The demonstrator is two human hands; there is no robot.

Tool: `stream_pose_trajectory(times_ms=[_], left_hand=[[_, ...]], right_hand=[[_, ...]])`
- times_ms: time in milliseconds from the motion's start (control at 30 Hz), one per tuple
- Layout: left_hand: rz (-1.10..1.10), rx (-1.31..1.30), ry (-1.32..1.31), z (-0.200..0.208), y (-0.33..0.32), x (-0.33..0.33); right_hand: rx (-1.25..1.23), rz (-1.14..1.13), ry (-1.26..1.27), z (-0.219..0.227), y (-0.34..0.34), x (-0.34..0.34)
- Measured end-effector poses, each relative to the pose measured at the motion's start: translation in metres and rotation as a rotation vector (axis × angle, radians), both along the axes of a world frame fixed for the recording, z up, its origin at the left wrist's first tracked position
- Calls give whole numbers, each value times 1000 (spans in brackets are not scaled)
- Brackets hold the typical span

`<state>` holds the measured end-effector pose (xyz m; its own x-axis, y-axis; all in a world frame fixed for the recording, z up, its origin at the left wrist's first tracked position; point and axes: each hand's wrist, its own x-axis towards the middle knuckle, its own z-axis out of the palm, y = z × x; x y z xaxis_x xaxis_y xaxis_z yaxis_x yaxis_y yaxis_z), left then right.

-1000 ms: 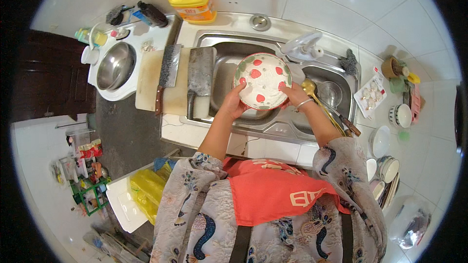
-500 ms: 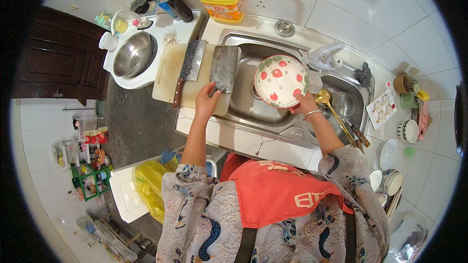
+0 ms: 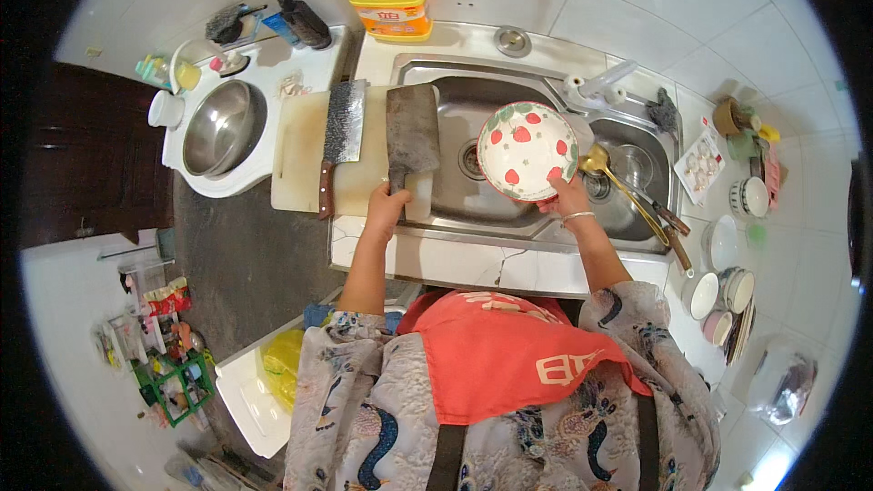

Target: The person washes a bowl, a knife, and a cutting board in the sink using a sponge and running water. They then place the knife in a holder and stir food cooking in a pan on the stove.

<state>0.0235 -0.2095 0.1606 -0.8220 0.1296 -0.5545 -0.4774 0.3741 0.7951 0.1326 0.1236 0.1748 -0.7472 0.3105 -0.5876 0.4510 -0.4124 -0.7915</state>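
Observation:
My left hand [image 3: 386, 207] is closed round the short dark handle of a broad grey cleaver [image 3: 413, 127]. The blade is over the right part of a pale cutting board [image 3: 296, 141], reaching the sink's left rim. Left of it on the board lies a second cleaver [image 3: 345, 127], its brown riveted handle toward me. Above the sink's left basin, my right hand [image 3: 566, 197] grips the near right rim of a white strawberry-patterned bowl [image 3: 527, 153]. The bowl's patterned face is turned up, and nothing shows in it.
Beneath the bowl is a double steel sink [image 3: 464, 218] with a faucet [image 3: 600, 86]. A gold ladle [image 3: 596, 160] and other long-handled utensils lie across the right basin. Stacked bowls [image 3: 735, 289] stand to the right, a yellow detergent jug [image 3: 389, 2] behind, a steel basin [image 3: 223, 130] at left.
My left hand has gone from the cleaver blade's near edge to a closed hold on its handle, and the blade has turned slightly. The bowl stays in my right hand. The whole view has shifted.

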Motion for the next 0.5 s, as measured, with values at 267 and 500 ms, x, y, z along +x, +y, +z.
stream_pose_trajectory(times_ms=[267,500], left_hand=[[-18,541,-243,37,42,5],[30,790,-486,21,69,21]], right_hand=[[113,-150,-15,24,23,25],[110,-229,-25,35,41,51]])
